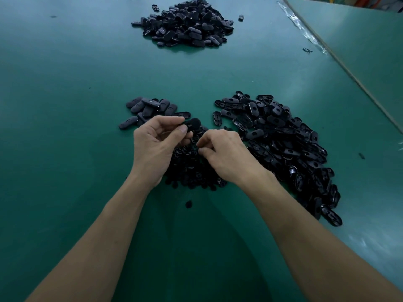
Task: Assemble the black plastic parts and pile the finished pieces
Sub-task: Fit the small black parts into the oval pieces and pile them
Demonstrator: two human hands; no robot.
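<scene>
My left hand (156, 141) holds a black oval plastic shell (193, 123) between thumb and fingers, just above the table. My right hand (224, 154) has its thumb and forefinger pinched together over a heap of small black insert parts (192, 168); what it pinches is too small to make out. A small group of closed oval pieces (148, 109) lies just beyond my left hand. A broad heap of open oval shells (283, 140) spreads to the right of my right hand. A large pile of oval pieces (185, 22) sits far back on the table.
The green table (65, 105) stretches wide to the left. A lone small black part (188, 204) lies between my forearms. Single stray pieces lie at the far right (361, 155) and near the far pile (241, 17). A taped seam (305, 33) runs along the right edge.
</scene>
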